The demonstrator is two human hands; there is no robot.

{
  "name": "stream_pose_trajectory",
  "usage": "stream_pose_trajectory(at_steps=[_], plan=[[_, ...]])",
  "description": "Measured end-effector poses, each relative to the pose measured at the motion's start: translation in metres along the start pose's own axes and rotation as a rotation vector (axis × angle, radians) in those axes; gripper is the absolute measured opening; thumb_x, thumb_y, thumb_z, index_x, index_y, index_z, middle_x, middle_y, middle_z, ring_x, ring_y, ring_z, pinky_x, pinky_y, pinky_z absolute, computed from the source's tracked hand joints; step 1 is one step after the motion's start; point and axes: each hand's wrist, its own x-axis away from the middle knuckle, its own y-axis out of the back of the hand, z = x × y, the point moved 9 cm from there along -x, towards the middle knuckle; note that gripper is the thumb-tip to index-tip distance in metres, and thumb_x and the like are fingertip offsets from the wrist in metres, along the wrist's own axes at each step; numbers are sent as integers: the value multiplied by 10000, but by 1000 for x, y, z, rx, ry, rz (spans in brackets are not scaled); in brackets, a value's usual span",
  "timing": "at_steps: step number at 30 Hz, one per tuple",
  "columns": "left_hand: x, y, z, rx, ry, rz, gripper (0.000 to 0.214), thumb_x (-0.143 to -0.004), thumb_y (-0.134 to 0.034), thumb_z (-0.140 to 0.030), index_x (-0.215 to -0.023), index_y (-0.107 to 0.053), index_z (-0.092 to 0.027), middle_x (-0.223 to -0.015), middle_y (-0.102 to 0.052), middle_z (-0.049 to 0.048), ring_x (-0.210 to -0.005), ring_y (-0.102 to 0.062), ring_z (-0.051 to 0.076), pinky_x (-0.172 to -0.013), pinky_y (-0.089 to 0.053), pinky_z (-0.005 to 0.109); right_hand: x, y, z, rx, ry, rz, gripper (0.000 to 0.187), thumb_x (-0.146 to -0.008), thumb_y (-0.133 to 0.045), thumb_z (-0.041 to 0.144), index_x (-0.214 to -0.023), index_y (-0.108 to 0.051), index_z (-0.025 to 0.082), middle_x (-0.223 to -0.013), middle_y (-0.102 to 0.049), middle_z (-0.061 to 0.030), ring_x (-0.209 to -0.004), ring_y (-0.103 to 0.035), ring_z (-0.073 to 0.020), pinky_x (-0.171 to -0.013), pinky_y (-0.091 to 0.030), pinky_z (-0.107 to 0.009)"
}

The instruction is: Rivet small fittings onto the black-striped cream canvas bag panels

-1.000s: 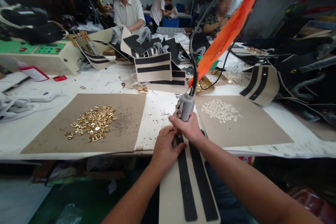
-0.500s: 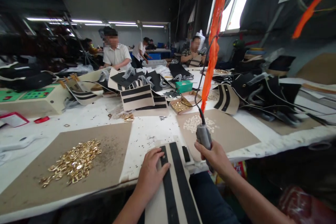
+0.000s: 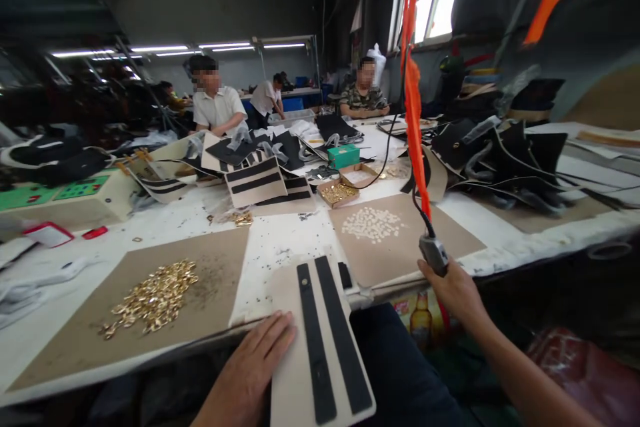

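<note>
A beige panel with two black stripes (image 3: 336, 333) lies in front of me, its far end on the table and its near end over my lap. A small round metal piece (image 3: 305, 281) shows near the far end of its left stripe. My left hand (image 3: 260, 350) rests flat along the panel's left edge, fingers stretched out. To the right of the panel, my right hand (image 3: 453, 290) is wrapped round a grey electric screwdriver (image 3: 433, 252), which hangs from an orange-wrapped cord (image 3: 414, 113). The tool's lower end is hidden behind the hand.
Gold metal fittings (image 3: 155, 297) lie heaped on brown card at left. Small white pieces (image 3: 373, 223) are spread on another card. Beyond are an open box of gold parts (image 3: 339, 193), a green box (image 3: 345, 156) and stacked striped panels (image 3: 256, 181). Co-workers (image 3: 217, 103) sit across the table.
My left hand has slid back from the stripe to the panel's left edge, uncovering the round metal piece. My right hand has moved right with the screwdriver, away from the panel.
</note>
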Motion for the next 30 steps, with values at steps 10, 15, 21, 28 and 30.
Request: stream_pose_trajectory(at_steps=[10, 15, 21, 28, 30], plan=[[-43, 46, 20, 681, 452, -364, 322, -955, -592, -419, -1189, -739, -252, -1199, -765, 89, -1216, -668, 282, -1118, -495, 468, 9, 0, -13, -106, 84, -32, 805, -734, -661, 695, -1329, -602, 155, -1196, -687, -170, -1054, -668, -366, -915, -523, -461], [-15, 76, 67, 931, 930, -933, 462, -882, -701, -489, -1234, -701, -190, -1226, -754, 98, -1331, -592, 295, -1198, -389, 482, 48, 45, -13, -209, 20, -306, 733, -867, -537, 670, -1407, -553, 175, -1322, -620, -181, -1116, -653, -379, -1013, -489, -518], [27, 60, 46, 1241, 1085, -967, 466, -835, -762, -487, -1197, -721, -196, -1129, -788, 79, -1218, -677, 291, -1123, -492, 463, 90, 57, 45, -303, 194, -341, 351, -960, -483, 533, -1058, -684, 261, -1169, -677, -128, -1185, -608, -357, -1108, -420, -482], [66, 20, 20, 1327, 1216, -881, 496, -788, -791, -517, -1149, -745, -180, -1087, -802, 81, -1204, -686, 311, -1116, -499, 462, 107, -35, 149, -489, 415, 230, 333, -954, -562, 543, -955, -701, 241, -957, -729, -70, -932, -684, -268, -821, -539, -342], [69, 6, 12, 1414, 1228, -858, 505, -801, -772, -531, -1181, -737, -199, -1135, -793, 86, -1241, -666, 315, -1128, -488, 471, 122, -56, 189, -500, 540, 397, 340, -963, -554, 544, -994, -712, 245, -997, -727, -72, -965, -680, -271, -835, -539, -342]])
